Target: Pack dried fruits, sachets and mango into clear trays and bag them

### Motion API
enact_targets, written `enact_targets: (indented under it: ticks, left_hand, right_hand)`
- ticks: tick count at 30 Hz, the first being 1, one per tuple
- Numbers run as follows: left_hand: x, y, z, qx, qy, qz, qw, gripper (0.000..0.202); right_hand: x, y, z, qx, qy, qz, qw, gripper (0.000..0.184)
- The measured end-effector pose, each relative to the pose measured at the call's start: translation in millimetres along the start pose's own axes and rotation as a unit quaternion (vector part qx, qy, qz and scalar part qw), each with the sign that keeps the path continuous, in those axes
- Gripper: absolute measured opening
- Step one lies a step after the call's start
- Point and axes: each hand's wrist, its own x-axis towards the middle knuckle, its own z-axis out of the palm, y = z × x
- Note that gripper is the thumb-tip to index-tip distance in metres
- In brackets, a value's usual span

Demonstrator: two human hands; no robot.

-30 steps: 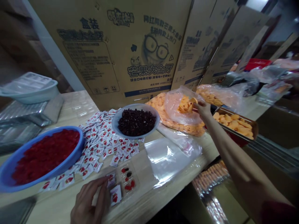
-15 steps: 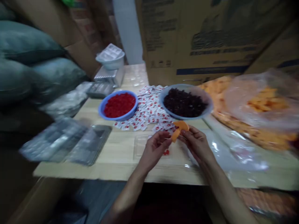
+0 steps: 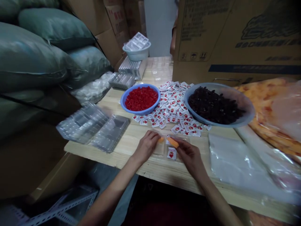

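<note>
Because the orange pieces (image 3: 173,142) are small, the left hand (image 3: 146,145) and right hand (image 3: 189,154) each pinch one with narrow fingers, probably for control, at the near clear tray (image 3: 160,151).

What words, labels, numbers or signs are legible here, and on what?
Large carton: umbrella sign and up-arrows sign; no words to quote, the printed characters are too blurred.
Sachets: print too small to read, only a red picture shows.
Cartons at the back: red print, too blurred.
No legible word or number anywhere.
</note>
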Motion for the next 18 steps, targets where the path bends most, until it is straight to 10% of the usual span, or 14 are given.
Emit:
enact_targets:
  ticks: [11, 18]
  left_hand:
    - [-21.7, 2.5, -28.8, -0.147, 0.039, -0.104, 0.983, 0.026]
    - [-23.2, 5.2, -13.8, -0.091, 0.036, -0.101, 0.990, 0.028]
  right_hand:
    - [1.8, 19.9, 47.6, -0.244, -0.089, -0.233, 0.937, 0.038]
    - [3.9, 23.8, 36.5, -0.318, -0.127, -0.256, 0.904, 0.047]
